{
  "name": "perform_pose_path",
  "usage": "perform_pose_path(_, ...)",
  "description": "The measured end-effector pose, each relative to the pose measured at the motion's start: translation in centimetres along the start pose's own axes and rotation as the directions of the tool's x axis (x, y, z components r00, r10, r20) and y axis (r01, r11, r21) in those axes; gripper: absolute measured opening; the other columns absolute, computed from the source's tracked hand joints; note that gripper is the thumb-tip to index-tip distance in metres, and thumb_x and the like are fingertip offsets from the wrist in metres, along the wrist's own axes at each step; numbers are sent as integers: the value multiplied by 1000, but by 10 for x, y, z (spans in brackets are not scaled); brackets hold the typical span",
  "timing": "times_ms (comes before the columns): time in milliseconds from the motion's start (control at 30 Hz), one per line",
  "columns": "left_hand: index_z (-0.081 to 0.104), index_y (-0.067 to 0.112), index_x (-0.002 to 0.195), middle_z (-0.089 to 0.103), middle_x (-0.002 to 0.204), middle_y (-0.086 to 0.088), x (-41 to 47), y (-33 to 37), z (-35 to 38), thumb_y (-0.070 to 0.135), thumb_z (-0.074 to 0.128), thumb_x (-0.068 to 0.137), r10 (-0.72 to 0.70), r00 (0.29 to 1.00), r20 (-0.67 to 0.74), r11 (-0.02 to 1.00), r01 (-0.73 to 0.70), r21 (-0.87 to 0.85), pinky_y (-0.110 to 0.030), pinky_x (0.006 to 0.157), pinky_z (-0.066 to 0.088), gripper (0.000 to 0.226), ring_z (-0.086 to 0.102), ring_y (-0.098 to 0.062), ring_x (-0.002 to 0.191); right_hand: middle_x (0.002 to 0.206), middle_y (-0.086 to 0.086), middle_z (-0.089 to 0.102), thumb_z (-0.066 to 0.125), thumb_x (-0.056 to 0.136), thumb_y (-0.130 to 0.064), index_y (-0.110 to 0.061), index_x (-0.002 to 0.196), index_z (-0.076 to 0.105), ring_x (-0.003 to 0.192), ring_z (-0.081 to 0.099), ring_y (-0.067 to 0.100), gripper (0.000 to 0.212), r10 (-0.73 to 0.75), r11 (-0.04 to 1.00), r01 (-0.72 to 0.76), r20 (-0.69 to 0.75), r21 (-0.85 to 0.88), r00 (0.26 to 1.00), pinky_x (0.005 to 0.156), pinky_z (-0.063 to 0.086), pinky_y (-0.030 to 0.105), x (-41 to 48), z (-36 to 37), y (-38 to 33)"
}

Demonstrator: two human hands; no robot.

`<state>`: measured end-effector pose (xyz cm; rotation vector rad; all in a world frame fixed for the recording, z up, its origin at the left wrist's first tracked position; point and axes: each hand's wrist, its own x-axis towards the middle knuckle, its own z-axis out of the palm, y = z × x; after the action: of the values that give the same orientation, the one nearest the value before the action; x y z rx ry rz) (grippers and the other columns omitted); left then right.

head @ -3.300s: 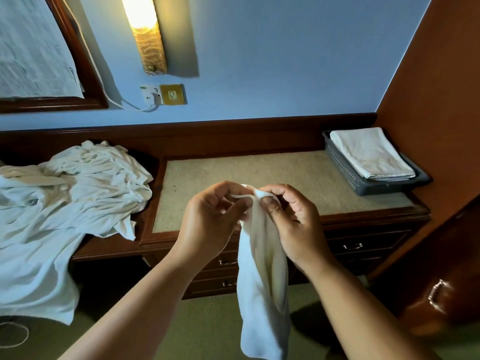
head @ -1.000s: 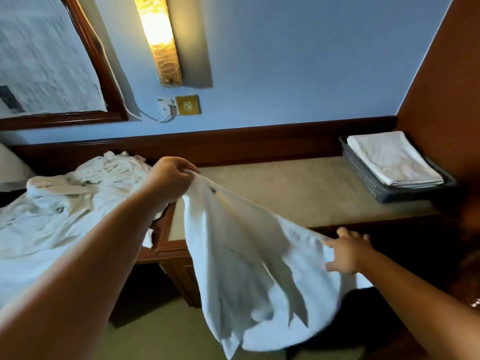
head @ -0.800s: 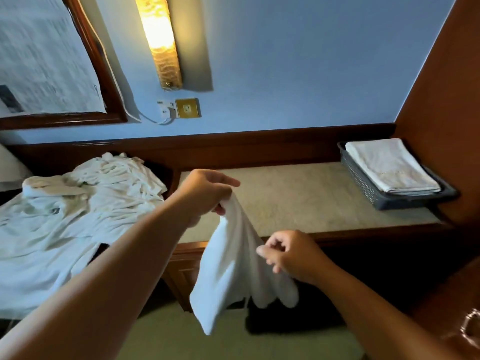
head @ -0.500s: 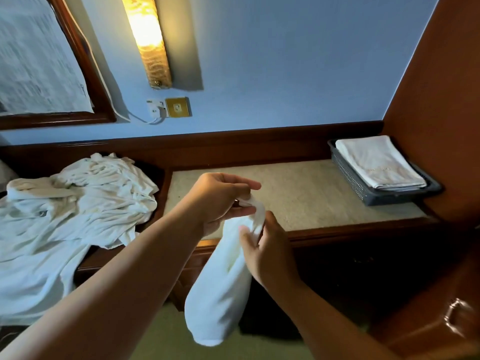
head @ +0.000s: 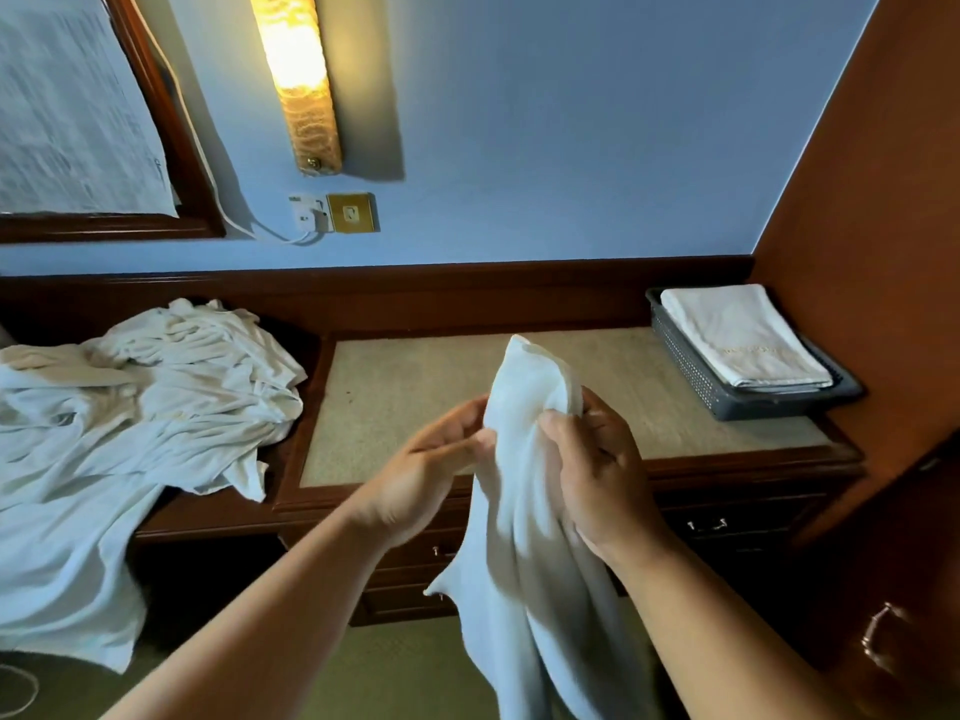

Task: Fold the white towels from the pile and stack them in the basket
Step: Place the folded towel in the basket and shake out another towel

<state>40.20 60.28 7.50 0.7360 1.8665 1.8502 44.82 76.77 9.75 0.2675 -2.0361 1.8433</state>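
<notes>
Half a second ago the left hand pinched the towel's top while the right hand sat below it. Now the top of the towel [head: 524, 511] stands above both hands as a rounded, doubled-over hump. The right hand [head: 597, 470] has climbed to just under that hump, its grip clenched round the cloth with fingers curled behind and thumb in front. The left hand [head: 415, 485] has dropped to the towel's left edge with its fingers fairly straight. Motion blur hides whether its grip pinches the cloth or only touches it.

The towel is held in the air before the middle of the table's front edge, and its soft, limp length hangs in long vertical folds past the drawers.

The table [head: 415, 387] is dark polished wood with a beige, grainy inset top. Over its left edge sprawls the pile [head: 156, 397] — crumpled white cloth, creased and spilling downward. At the back right corner sits the basket [head: 691, 376] — grey perforated plastic, rectangular — holding flat folded towels [head: 743, 335] with square edges.
</notes>
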Motion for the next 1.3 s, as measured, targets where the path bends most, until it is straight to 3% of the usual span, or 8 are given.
perform_pose_path(133, 64, -3, 104, 64, 97, -19, 5, -12, 17, 32, 57, 99, -10, 980, -199, 987, -22, -157, -42, 80, 45, 36, 57, -31, 88, 63, -9, 53, 47, 87, -11, -32, 81, 67, 61, 48, 11, 30, -21, 1000, 21, -14, 7, 1000, 57, 38, 28, 4, -19, 0)
perform_pose_path(233, 61, 6, 83, 55, 72, -8, 10, 4, 25, 35, 56, 98, 113, 943, -314, 992, -125, -20, -27, 56, 38, 34, 49, -18, 64, 61, -10, 54, 47, 80, -9, -20, 93, 65, 57, 48, 8, 24, 40, 998, -45, -126, -42, 991, 54, 37, 25, 3, -39, 5)
perform_pose_path(433, 60, -2, 93, 55, 81, -20, 20, 20, 47, 38, 57, 99, 237, 963, -128, 966, -219, 137, -40, 61, 38, 41, 51, -23, 72, 70, -11, 61, 44, 77, -10, -27, 78, 65, 68, 53, 3, 27, 48, 998, -57, -251, -30, 967, 62, 42, 24, 8, -56, 1)
perform_pose_path(600, 67, 10, 95, 63, 126, 2, 17, 5, 61, 31, 67, 94, 247, 962, -118, 967, -237, 95, -41, 78, 56, 21, 60, -13, 121, 67, -5, 59, 51, 71, -3, -23, 69, 58, 66, 55, 12, 21, -20, 990, 2, -128, -140, 992, 62, 42, 29, 12, -64, -2)
perform_pose_path(700, 66, 8, 94, 70, 109, -6, 16, 0, 66, 33, 68, 93, 165, 983, -83, 986, -163, 28, -32, 78, 51, 24, 64, -14, 96, 68, -2, 60, 52, 67, 3, -25, 67, 56, 66, 55, 13, 29, -16, 989, -3, -129, -145, 991, 62, 43, 30, 10, -61, 1)
perform_pose_path(833, 63, 15, 75, 54, 65, -4, 10, -13, 57, 51, 68, 92, -18, 999, -27, 966, 24, 259, -31, 59, 40, 40, 50, -13, 62, 68, -3, 58, 47, 70, -1, -22, 71, 57, 67, 55, 13, 23, 0, 992, -30, -236, -120, 972, 64, 43, 32, 17, -57, -3)
perform_pose_path(1133, 72, 16, 86, 71, 80, -8, 7, -2, 30, 53, 63, 91, 70, 984, -167, 984, -41, 173, -44, 65, 48, 39, 61, -18, 74, 74, -12, 53, 44, 81, -9, -21, 94, 56, 65, 48, 9, 21, -129, 949, 66, -186, -308, 974, 60, 39, 26, 33, -74, -8)
perform_pose_path(1300, 57, 5, 87, 47, 69, -13, 6, 3, 35, 48, 50, 99, 171, 969, -179, 954, -117, 277, -44, 54, 32, 45, 41, -21, 62, 84, -9, 64, 49, 83, -10, -22, 102, 60, 71, 57, 17, 25, -126, 916, 59, -145, -397, 981, 65, 46, 33, 39, -84, -8)
